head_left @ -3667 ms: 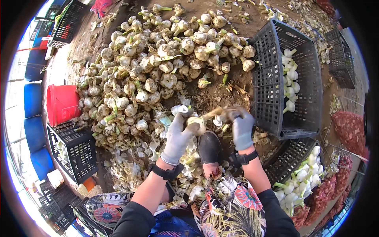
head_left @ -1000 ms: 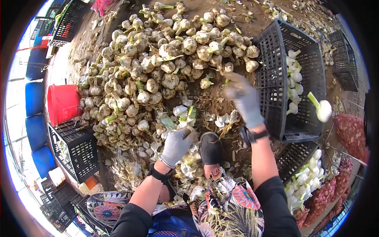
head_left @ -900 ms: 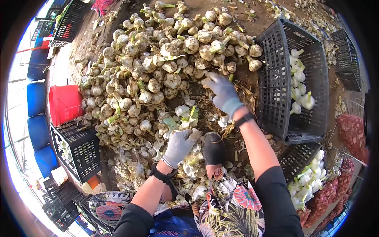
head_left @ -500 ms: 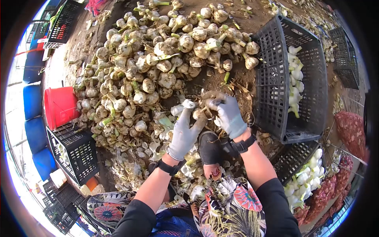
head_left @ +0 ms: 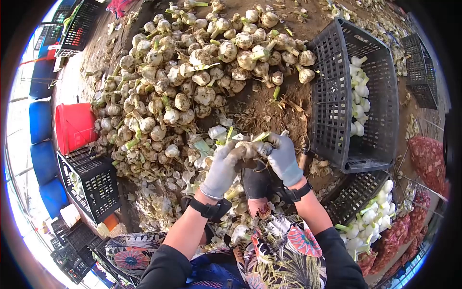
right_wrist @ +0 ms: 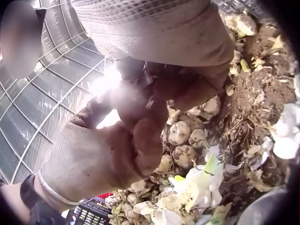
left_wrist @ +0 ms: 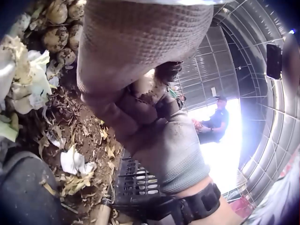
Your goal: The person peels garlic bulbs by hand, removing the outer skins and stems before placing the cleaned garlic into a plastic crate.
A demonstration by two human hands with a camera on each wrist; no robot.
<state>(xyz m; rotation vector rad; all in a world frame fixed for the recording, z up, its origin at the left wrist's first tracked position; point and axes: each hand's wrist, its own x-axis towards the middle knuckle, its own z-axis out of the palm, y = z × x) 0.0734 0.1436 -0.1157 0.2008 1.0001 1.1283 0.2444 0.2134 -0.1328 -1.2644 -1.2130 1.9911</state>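
Both gloved hands meet above the shoe at the centre of the head view. My left hand (head_left: 222,167) curls its fingers round a garlic bulb (left_wrist: 149,87), mostly hidden by the gloves. The right hand (head_left: 283,158) pinches the same garlic near its stem (head_left: 261,137) from the other side. In both wrist views the fingers overlap closely around it. A large heap of dirty, unpeeled garlic (head_left: 180,102) lies beyond the hands. White peeled bulbs (head_left: 361,91) lie in the tilted black crate (head_left: 332,96) on the right.
Peeled skins (head_left: 156,207) cover the ground near the shoe (head_left: 256,183). A second crate (head_left: 353,195) of white garlic stands lower right, beside red net sacks (head_left: 402,231). On the left, a red bucket (head_left: 76,127) stands above a black crate (head_left: 98,185). A seated person (left_wrist: 219,119) is in the background.
The right hand reached to the ground near the heap, then came back towards me to meet the left. A white bulb dropped into the crate earlier. Both hands are now closer together around the garlic.
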